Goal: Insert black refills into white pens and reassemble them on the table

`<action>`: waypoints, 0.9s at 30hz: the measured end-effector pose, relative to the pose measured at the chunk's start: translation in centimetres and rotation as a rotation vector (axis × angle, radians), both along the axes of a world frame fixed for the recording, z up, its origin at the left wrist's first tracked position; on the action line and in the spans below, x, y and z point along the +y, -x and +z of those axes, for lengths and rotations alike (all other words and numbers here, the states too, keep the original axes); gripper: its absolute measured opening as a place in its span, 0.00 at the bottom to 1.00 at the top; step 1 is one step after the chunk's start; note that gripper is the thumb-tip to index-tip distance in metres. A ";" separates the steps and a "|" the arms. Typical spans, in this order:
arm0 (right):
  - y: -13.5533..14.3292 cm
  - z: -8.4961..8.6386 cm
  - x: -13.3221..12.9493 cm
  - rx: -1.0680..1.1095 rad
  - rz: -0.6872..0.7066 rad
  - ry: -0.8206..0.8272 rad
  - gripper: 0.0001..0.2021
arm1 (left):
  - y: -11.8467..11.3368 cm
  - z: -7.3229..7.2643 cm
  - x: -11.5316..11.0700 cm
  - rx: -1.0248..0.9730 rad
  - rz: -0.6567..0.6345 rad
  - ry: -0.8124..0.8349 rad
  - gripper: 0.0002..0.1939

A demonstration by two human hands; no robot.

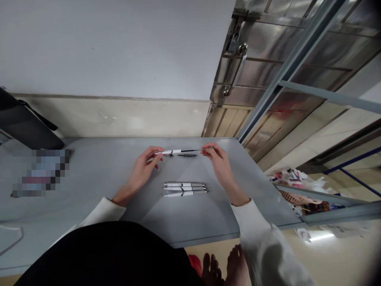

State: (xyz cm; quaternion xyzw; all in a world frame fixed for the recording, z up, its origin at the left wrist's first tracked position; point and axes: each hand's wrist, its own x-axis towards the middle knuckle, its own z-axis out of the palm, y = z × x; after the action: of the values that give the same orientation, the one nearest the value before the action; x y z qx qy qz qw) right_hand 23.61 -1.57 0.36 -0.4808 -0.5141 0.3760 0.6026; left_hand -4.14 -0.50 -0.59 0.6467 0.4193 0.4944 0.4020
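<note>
My left hand (148, 163) is closed on the white barrel of a pen (175, 151), held level just above the table. A thin dark refill (190, 150) sticks out of the barrel to the right. At the refill's far end my right hand (216, 155) is pinched on a small greyish pen tip (207, 148), partly hidden by the fingers. Behind the held pen, close to it in view, a dark pen (187, 155) lies on the table. Nearer my body, three white-and-clear pens (184, 189) lie side by side, their silvery tips pointing right.
The grey table (196, 222) meets a wall at the back. A dark case (32, 119) and a blurred-out flat object (43, 172) are at the left. To the right stand a metal frame (268, 95), a metal door with a handle (236, 71), and bags (294, 178) lower down.
</note>
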 end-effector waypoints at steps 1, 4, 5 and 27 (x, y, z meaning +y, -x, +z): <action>0.0 0.0 0.0 0.001 -0.007 -0.003 0.07 | 0.0 0.0 0.0 0.000 -0.001 0.001 0.14; -0.1 0.0 0.1 0.018 -0.031 -0.020 0.07 | 0.0 0.0 0.0 0.010 -0.003 -0.004 0.14; -0.2 -0.1 0.1 0.023 -0.032 -0.026 0.07 | 0.0 0.1 0.0 0.013 -0.001 -0.006 0.14; -0.4 -0.3 0.1 -0.102 -0.037 -0.004 0.09 | 0.0 0.2 -0.1 0.008 -0.004 -0.010 0.14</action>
State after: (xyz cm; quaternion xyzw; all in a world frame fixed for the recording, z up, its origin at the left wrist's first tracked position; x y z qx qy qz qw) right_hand 23.99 -1.43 0.04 -0.5076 -0.5358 0.3390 0.5834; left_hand -4.12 -0.62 -0.36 0.6515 0.4170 0.4931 0.3981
